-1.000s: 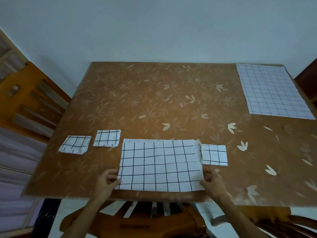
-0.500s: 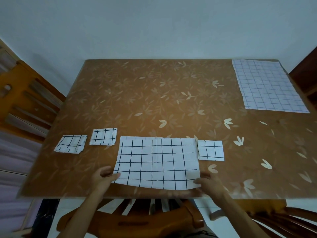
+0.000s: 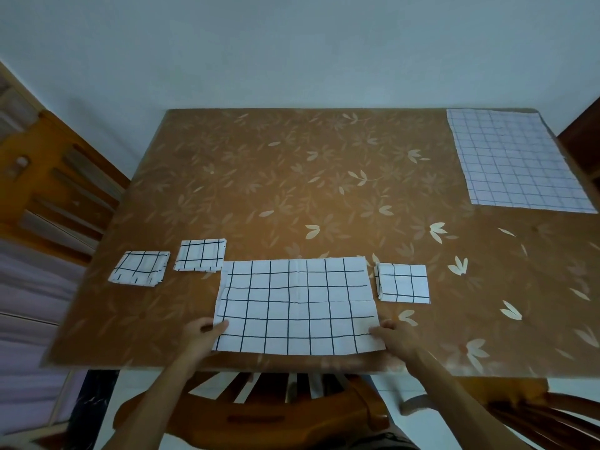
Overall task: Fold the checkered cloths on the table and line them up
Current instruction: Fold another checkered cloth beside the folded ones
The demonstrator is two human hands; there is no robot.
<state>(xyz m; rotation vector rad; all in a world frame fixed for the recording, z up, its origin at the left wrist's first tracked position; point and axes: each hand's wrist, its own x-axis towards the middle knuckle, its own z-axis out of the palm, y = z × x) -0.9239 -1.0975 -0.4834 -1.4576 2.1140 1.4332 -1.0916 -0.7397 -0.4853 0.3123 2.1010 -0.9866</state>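
Observation:
A white cloth with a black grid lies half-folded as a wide rectangle near the table's front edge. My left hand pinches its near left corner and my right hand pinches its near right corner. Three small folded checkered squares lie in a row with it: one at far left, one beside it, one to the right of the wide cloth. A large flat cloth with a fine blue grid lies unfolded at the table's far right corner.
The brown table has a leaf pattern. A wooden chair back stands just below the front edge between my arms. Another wooden chair stands at the left side, and chair parts at the lower right.
Both hands have stayed on the near corners of the wide cloth. Its near edge lifted slightly half a second ago and now lies flat again.

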